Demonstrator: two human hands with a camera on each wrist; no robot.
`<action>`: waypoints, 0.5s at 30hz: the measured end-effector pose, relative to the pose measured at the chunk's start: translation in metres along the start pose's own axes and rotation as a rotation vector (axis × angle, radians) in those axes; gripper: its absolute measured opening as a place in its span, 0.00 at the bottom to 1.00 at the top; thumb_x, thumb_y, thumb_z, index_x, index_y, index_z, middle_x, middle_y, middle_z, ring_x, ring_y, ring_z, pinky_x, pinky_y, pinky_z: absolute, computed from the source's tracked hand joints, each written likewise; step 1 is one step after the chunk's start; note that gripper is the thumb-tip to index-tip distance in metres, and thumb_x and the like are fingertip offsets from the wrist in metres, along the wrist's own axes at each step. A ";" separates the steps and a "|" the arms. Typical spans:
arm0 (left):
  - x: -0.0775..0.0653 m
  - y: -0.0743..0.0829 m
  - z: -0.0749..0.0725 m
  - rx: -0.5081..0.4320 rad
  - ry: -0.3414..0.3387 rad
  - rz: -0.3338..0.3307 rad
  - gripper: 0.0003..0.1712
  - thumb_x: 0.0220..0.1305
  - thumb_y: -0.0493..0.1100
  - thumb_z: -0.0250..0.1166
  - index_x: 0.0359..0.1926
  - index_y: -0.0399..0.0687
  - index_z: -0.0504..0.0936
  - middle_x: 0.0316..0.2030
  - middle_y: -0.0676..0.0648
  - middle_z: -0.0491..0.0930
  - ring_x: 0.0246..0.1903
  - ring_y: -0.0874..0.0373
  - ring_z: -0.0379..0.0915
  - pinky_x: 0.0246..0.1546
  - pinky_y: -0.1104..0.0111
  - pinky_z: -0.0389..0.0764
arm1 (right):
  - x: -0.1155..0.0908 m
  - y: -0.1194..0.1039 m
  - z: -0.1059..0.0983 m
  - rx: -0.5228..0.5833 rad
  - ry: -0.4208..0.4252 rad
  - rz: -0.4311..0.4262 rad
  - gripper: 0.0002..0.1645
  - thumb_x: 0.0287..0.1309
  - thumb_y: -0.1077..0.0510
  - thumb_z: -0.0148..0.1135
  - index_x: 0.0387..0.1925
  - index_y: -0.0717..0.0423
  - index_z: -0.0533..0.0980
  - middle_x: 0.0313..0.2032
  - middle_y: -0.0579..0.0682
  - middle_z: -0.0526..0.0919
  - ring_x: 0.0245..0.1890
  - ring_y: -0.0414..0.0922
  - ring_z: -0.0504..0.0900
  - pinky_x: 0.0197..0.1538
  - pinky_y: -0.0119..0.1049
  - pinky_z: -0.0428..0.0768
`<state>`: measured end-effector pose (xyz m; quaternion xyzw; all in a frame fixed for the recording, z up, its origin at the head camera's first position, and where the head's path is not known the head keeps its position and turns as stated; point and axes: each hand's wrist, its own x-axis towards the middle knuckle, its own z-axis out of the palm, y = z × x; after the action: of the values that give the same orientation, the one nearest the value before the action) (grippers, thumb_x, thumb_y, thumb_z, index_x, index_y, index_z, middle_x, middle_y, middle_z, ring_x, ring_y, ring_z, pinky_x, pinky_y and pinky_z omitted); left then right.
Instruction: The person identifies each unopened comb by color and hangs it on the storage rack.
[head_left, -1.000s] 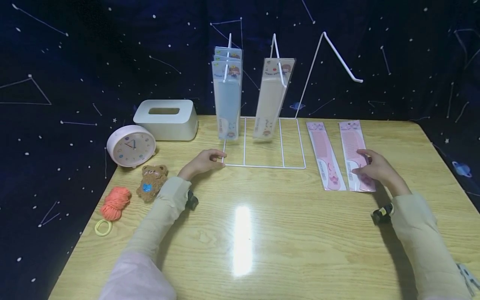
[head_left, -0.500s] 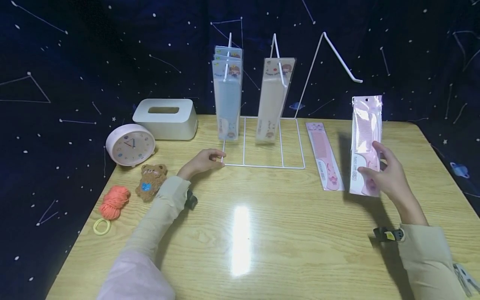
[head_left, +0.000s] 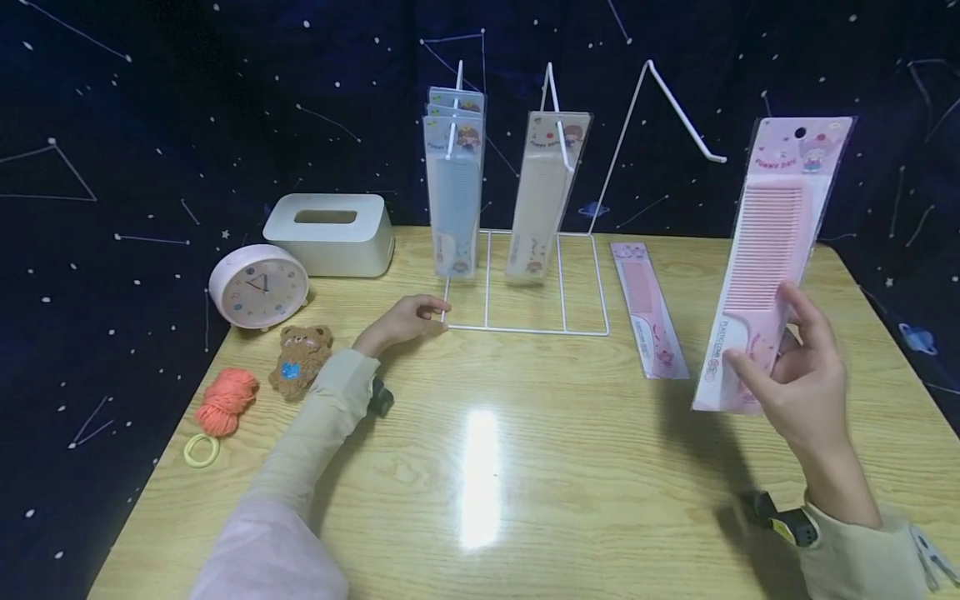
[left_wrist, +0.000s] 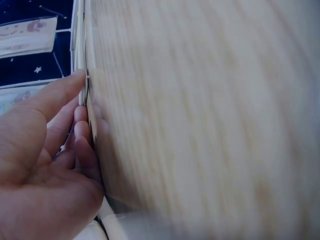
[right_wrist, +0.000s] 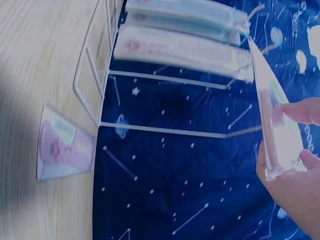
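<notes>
My right hand (head_left: pixel 810 383) grips the lower part of a pink comb in a clear packet (head_left: pixel 767 250), held up off the table at the right. The packet has a round hole at its top. With thumb and fingers, my left hand (head_left: pixel 405 321) holds the front left corner of a white wire rack (head_left: pixel 525 332). Several blue packaged combs (head_left: pixel 456 200) hang on the rack's left hook, and a beige packaged comb (head_left: pixel 542 200) on its middle hook. The right hook (head_left: pixel 686 117) carries nothing. Another pink packaged comb (head_left: pixel 648 312) lies flat beside the rack.
Along the left stand a white tissue box (head_left: pixel 330 242) and a pink clock (head_left: pixel 258 287). Nearer are a brown bear (head_left: pixel 302 362), orange yarn (head_left: pixel 227 402) and a yellow ring (head_left: pixel 201 451). A pale clip-like object (head_left: pixel 933 554) lies at the right edge.
My right hand has picked the pink packaged comb up from the table, raised it and tilted it upright. My left hand has stayed at the rack's corner.
</notes>
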<state>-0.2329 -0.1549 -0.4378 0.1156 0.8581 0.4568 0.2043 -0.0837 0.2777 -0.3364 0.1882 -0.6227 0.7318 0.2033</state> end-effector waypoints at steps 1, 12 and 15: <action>0.000 0.000 0.000 0.001 0.001 0.001 0.24 0.62 0.39 0.63 0.59 0.38 0.73 0.60 0.40 0.71 0.53 0.48 0.64 0.58 0.57 0.66 | -0.002 0.000 0.003 0.014 -0.029 -0.003 0.51 0.35 0.93 0.42 0.67 0.67 0.59 0.55 0.57 0.65 0.52 0.44 0.76 0.47 0.28 0.78; 0.000 -0.001 -0.001 -0.002 0.003 0.002 0.24 0.62 0.39 0.63 0.59 0.38 0.73 0.60 0.41 0.70 0.53 0.49 0.64 0.58 0.57 0.66 | -0.010 0.005 0.019 -0.131 -0.096 0.107 0.52 0.39 0.92 0.45 0.69 0.64 0.57 0.55 0.52 0.65 0.51 0.37 0.76 0.43 0.24 0.78; -0.001 0.000 -0.001 0.001 -0.006 0.007 0.24 0.63 0.39 0.63 0.60 0.38 0.73 0.61 0.40 0.70 0.53 0.49 0.63 0.58 0.57 0.66 | -0.007 0.007 0.021 -0.146 -0.090 0.122 0.52 0.39 0.91 0.46 0.69 0.63 0.58 0.54 0.52 0.65 0.52 0.37 0.75 0.44 0.23 0.78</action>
<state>-0.2325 -0.1559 -0.4371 0.1198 0.8573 0.4567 0.2051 -0.0811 0.2555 -0.3421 0.1673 -0.6930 0.6864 0.1432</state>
